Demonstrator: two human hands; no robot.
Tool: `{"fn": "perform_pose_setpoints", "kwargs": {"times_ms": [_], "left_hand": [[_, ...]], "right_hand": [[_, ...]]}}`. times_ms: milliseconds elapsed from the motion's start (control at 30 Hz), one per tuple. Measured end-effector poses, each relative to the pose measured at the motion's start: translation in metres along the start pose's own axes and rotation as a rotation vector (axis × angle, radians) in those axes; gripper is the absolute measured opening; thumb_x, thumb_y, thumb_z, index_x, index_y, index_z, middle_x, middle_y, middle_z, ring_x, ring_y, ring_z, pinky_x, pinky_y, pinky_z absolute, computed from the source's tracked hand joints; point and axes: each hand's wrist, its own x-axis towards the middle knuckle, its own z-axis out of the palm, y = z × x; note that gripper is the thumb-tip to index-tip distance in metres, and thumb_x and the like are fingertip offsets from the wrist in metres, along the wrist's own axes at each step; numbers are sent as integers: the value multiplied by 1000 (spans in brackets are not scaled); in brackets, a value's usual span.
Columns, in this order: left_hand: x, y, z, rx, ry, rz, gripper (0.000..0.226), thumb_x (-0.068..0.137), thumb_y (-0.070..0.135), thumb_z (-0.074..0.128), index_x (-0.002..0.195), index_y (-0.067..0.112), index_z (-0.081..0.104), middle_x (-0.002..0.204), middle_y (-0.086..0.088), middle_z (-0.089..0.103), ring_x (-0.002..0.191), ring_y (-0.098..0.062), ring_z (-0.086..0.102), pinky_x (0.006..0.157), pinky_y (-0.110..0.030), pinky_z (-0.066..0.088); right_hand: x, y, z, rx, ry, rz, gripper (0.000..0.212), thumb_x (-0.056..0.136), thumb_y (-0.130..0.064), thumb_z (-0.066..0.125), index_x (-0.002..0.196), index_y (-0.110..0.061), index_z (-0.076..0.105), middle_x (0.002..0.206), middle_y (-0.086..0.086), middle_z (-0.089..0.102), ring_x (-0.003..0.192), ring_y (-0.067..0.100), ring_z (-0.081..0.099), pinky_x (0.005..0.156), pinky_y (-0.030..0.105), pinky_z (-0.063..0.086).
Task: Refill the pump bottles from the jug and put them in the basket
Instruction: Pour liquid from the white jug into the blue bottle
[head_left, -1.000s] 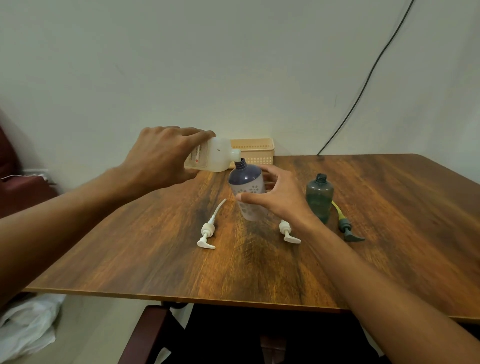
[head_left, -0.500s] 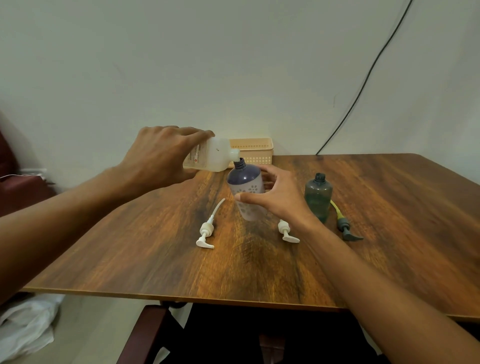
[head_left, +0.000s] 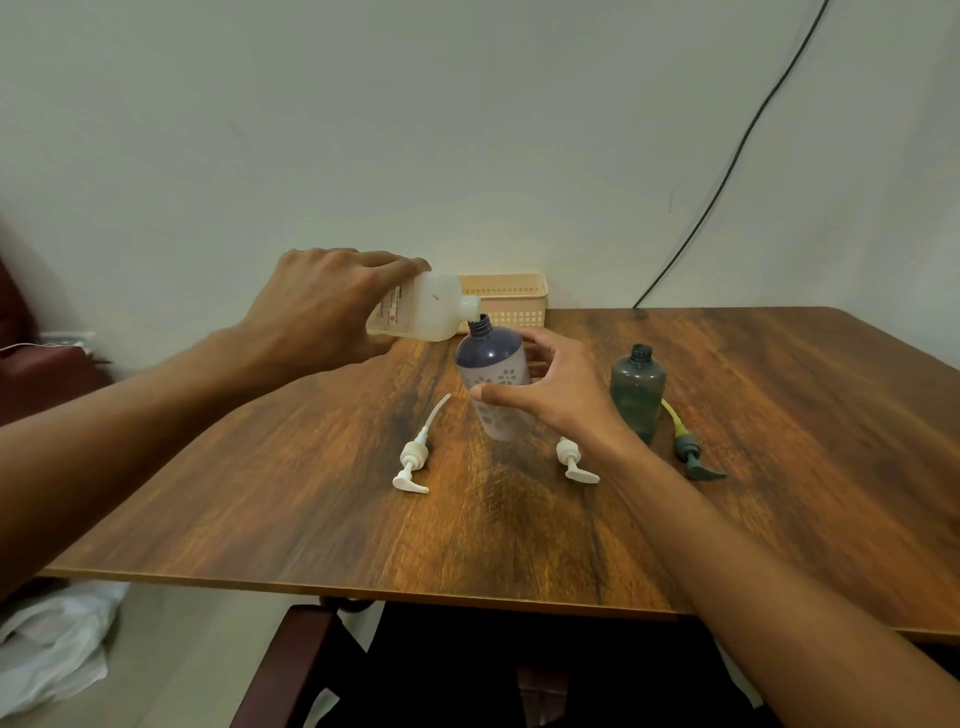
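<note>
The white jug (head_left: 428, 312) is gripped by the left hand (head_left: 322, 306), its spout tipped at the open neck of the purple bottle (head_left: 491, 364), which is held over the table (head_left: 311, 493) by the right hand (head_left: 556, 402). 1 green bottle (head_left: 638, 389) stands uncapped.

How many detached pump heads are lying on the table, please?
3: left white pump head left of the purple bottle; right white pump head at its right; green pump head beside the green bottle.
</note>
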Motion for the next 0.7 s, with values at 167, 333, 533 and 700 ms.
{"fn": "perform_pose_setpoints", "kwargs": {"times_ms": [167, 333, 533, 700], "left_hand": [[0, 0, -1, -1, -9, -1, 77, 76, 46, 84, 145, 30, 53, 129, 4, 71, 97, -29, 73, 60, -36, 52], [-1, 0, -1, -2, -1, 2, 77, 76, 46, 84, 144, 30, 52, 129, 5, 71, 97, -29, 73, 59, -35, 51], [-1, 0, -2, -9, 8, 12, 77, 76, 46, 85, 145, 29, 53, 129, 3, 71, 98, -29, 73, 60, -33, 48], [0, 0, -1, -13, 12, 5, 77, 77, 49, 83, 145, 30, 52, 129, 4, 71, 99, -28, 73, 61, -35, 51]], "right_hand": [[0, 0, 1, -6, 5, 6, 84, 68, -40, 100, 143, -25, 64, 134, -7, 71, 119, 10, 67, 97, 31, 60], [-1, -1, 1, 3, 2, 4, 82, 68, -39, 100, 141, -25, 65, 130, -9, 71, 118, 8, 66, 96, 29, 59], [0, -1, 1, 8, 1, 10, 82, 68, -39, 100, 141, -26, 65, 131, -9, 71, 118, 9, 66, 95, 29, 59], [0, -1, 1, -4, 6, 15, 83, 69, -41, 99, 143, -25, 64, 134, -7, 71, 120, 12, 66, 97, 32, 60]]}}
